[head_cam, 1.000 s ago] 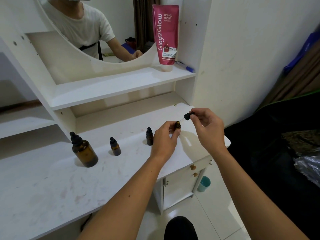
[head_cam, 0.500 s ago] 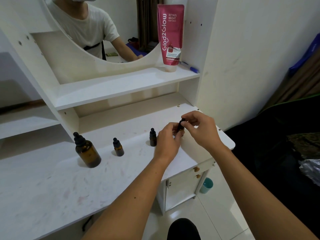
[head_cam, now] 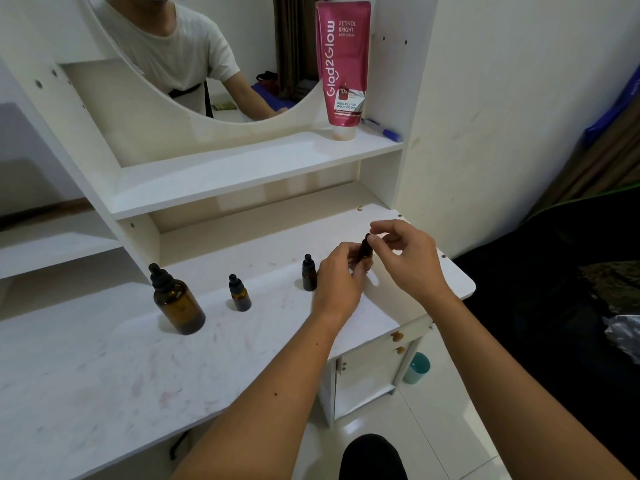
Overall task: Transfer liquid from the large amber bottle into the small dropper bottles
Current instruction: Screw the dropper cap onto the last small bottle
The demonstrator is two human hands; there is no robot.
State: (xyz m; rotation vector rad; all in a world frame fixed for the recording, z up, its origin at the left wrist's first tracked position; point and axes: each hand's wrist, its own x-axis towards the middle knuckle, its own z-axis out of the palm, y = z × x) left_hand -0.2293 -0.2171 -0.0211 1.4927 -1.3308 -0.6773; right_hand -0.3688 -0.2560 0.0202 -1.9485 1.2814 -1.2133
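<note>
The left hand [head_cam: 341, 277] is gripping a small dropper bottle [head_cam: 365, 250] above the right end of the white counter [head_cam: 104, 368], while the right hand [head_cam: 408, 259] is pinching the bottle's black cap with its fingertips closed on it. The large amber bottle [head_cam: 176, 301] is standing upright toward the left, capped, with two more small bottles [head_cam: 239, 294] [head_cam: 308, 273] standing well apart between it and the hands. A pink tube [head_cam: 343, 64] is standing on the shelf [head_cam: 242, 171] above.

large amber bottle [head_cam: 177, 304] upright, capped — two small dropper bottles [head_cam: 239, 295] beside it.
</note>
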